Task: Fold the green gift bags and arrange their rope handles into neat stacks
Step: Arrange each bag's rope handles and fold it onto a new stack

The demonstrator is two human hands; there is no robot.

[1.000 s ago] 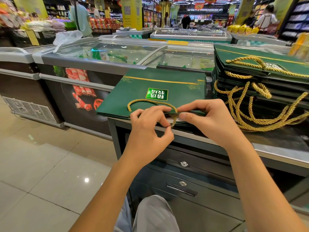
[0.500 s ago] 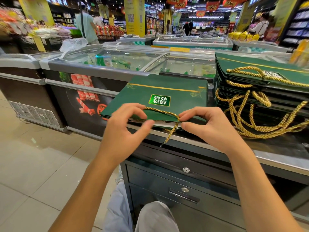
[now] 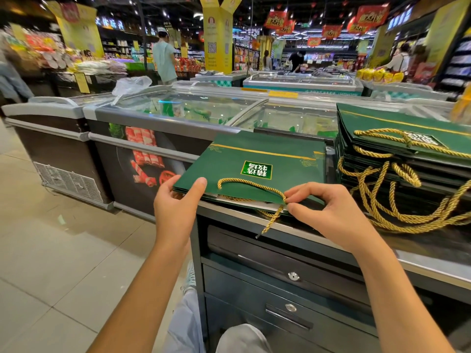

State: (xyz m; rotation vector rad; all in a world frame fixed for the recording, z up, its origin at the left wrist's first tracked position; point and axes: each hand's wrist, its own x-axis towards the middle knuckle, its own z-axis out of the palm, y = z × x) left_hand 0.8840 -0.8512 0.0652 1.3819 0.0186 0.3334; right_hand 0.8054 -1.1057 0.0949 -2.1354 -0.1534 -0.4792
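The right hand [image 3: 331, 215], right of centre in the frame, has its thumb and forefinger closed in a pinch on the gold twisted rope handle [image 3: 251, 185], just where the rope meets the near edge of the flat dark-green paper gift bag [image 3: 254, 155]. The other fingers are curled loosely behind and touch nothing that can be made out. From the pinch, a loose rope end [image 3: 270, 222] hangs down over the front of the counter. The rest of the handle arcs leftward across the top face of the bag in a low loop.

The left hand [image 3: 175, 207], left of centre, grips the bag's near-left corner. Its thumb lies flat on the top face and its fingers wrap round the edge from beneath. The corner juts past the counter's end, over the floor.

The bag lies flat between the two hands and beyond them, with its green and white printed label [image 3: 257, 169] upside down to the viewer and a thin gold line along its far side. A pale layer and more green edges show under its near edge.

It rests on the steel-edged counter [image 3: 397, 258], which has dark grey drawers [image 3: 267, 284] below. At the right of the frame stands a tall stack of the same green bags [image 3: 377, 118], with a tangle of gold ropes [image 3: 377, 200] spilling down its front. Behind are glass-topped chest freezers [image 3: 178, 110], and at lower left a pale tiled floor [image 3: 51, 250].
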